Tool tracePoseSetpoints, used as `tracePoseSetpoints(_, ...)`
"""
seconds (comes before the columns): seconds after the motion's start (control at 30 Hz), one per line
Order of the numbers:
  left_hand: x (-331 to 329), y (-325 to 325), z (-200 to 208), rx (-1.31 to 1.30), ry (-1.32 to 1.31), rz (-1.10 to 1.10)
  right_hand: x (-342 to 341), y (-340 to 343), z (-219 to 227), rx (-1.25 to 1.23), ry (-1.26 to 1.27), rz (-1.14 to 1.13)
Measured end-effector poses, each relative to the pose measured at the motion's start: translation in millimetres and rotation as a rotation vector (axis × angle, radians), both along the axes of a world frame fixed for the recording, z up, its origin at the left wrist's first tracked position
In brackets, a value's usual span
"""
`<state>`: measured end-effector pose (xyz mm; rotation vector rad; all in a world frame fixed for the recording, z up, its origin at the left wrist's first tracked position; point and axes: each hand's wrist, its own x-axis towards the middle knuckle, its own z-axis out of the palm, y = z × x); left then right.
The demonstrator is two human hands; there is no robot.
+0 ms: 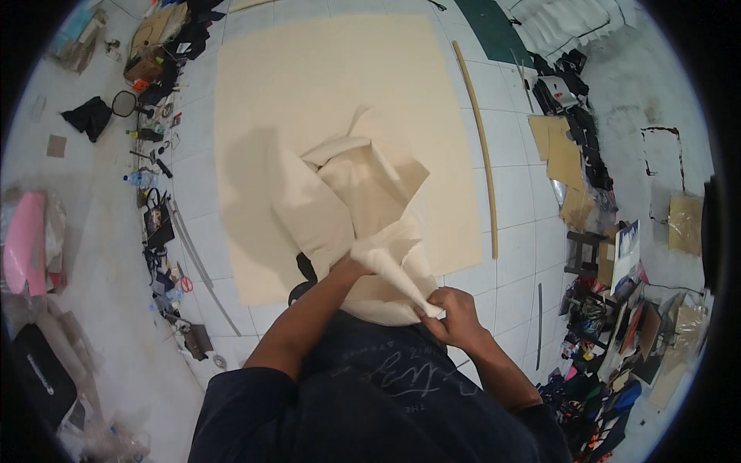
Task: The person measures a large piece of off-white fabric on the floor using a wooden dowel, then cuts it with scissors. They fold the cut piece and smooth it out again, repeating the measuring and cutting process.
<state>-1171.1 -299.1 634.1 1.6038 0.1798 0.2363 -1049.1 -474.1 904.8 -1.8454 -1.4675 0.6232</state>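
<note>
A cream cloth piece (312, 204) stands up in loose folds in front of my body, gaping open in the middle. At its near right end, my right hand (454, 315) pinches a gathered, rolled edge between thumb and fingers. My left hand (351, 267) reaches in beneath the folds, and the cloth hides its fingers. Under all this, a large flat cream sheet (347, 69) is spread over the floor; I cannot tell whether the folded cloth is joined to it.
White floor tiles (513, 193) surround the sheet. A long wooden strip (480, 139) lies along its right side. Thin metal strips (202, 266) and red-handled scissors (185, 284) are on the left. Bags, cardboard (563, 158) and clutter line both walls. A green mat (494, 29) lies far right.
</note>
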Motion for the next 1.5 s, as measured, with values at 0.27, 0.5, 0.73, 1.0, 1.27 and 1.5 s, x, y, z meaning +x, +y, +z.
tracePoseSetpoints(0.27,21,29,143,0.507,0.303,-0.124,80,-58,-12,-0.722,-0.19,-0.481)
tracePoseSetpoints(0.5,41,-9,240,0.362,0.149,-0.406,67,28,19,-0.221,-0.342,0.198)
tracePoseSetpoints(0.73,27,26,261,0.295,0.219,-0.464,65,27,82,0.057,-0.473,0.375)
tracePoseSetpoints(1.0,-21,146,157,0.858,0.742,-0.593,105,-6,191,0.435,-0.608,0.055)
tracePoseSetpoints(1.27,-18,172,148,0.957,0.706,-0.323,171,-13,220,0.473,-0.901,-0.124)
tracePoseSetpoints(1.5,-89,203,231,1.153,0.402,0.333,239,-76,122,-0.048,-0.978,-0.233)
